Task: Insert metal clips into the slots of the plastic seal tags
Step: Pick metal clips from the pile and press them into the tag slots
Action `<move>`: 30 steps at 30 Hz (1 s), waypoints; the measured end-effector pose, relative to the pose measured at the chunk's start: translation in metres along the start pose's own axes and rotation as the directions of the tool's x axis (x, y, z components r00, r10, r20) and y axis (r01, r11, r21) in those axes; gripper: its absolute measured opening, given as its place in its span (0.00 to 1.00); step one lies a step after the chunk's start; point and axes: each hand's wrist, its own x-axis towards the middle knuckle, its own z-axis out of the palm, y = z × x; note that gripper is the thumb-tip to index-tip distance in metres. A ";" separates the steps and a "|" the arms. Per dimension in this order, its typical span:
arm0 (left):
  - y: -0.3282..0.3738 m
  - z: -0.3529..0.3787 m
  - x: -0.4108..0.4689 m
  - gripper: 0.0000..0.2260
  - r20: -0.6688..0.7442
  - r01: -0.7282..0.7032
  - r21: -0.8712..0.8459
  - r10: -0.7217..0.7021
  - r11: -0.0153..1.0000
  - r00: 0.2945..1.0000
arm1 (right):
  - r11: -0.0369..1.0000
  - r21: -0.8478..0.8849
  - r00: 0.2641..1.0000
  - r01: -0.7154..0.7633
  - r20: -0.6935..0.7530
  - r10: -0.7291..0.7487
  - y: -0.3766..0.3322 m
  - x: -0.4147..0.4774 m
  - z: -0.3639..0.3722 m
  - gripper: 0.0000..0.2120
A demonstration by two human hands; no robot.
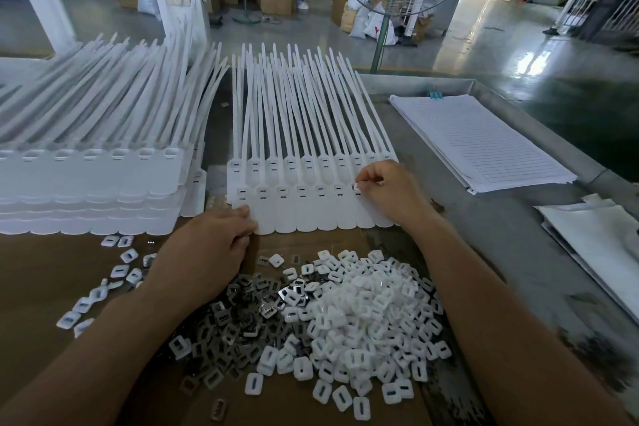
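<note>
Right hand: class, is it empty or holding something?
Holding. The right hand pinches a small white piece above the front row of seal tags.

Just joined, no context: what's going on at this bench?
A person is fitting parts into a row of white seal tags lying flat on the bench. The right hand pinches a small white piece at a tag slot near the row's right end. The left hand, fingers curled, rests at the row's left end. A mixed pile of metal clips and white caps lies in front.
</note>
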 end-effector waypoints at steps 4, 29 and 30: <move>0.001 0.000 0.000 0.13 0.000 -0.001 -0.003 0.001 1.000 1.000 | 1.000 -0.009 1.000 -0.008 -0.002 0.008 0.000 0.000 0.001 0.10; 0.001 0.001 0.001 0.14 -0.007 -0.008 0.008 0.008 1.000 1.000 | 0.993 -0.028 0.992 -0.119 0.028 0.120 -0.009 0.010 0.000 0.12; 0.002 0.000 0.001 0.14 -0.009 -0.008 0.007 0.008 1.000 1.000 | 0.991 -0.032 0.991 -0.131 0.035 0.132 -0.010 0.013 -0.001 0.11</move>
